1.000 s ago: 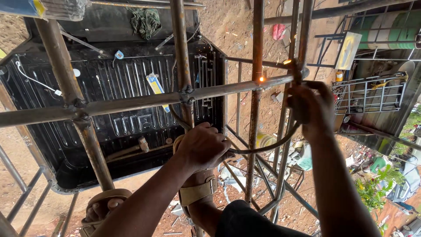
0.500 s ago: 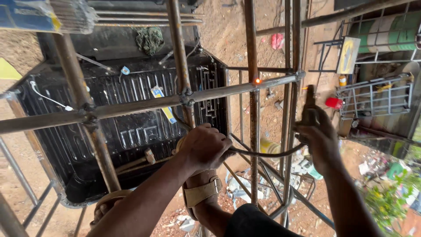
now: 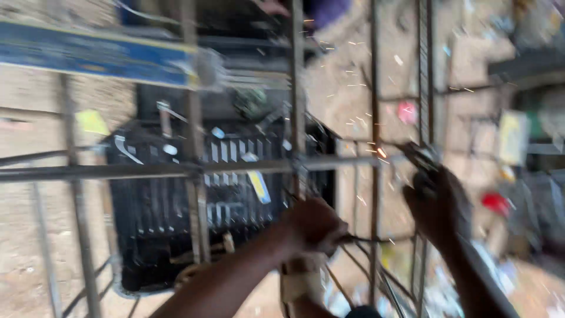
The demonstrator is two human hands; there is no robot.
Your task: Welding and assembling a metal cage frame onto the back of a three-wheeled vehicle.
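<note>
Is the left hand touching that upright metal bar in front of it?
Touching. The blurred head view shows the left hand closed as a fist around the upright metal bar, which runs straight into the fist with no gap. The right hand is elsewhere.

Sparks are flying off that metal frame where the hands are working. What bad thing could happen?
The sparks scatter near the bare right hand, which grips a tool at the horizontal bar, so they might burn skin. The left hand holds a dark cable close to the sparks; it could get singed. The person seems perched high on the frame above a black truck bed, so a slip might mean a fall. The picture is blurred, so details are uncertain.
</note>
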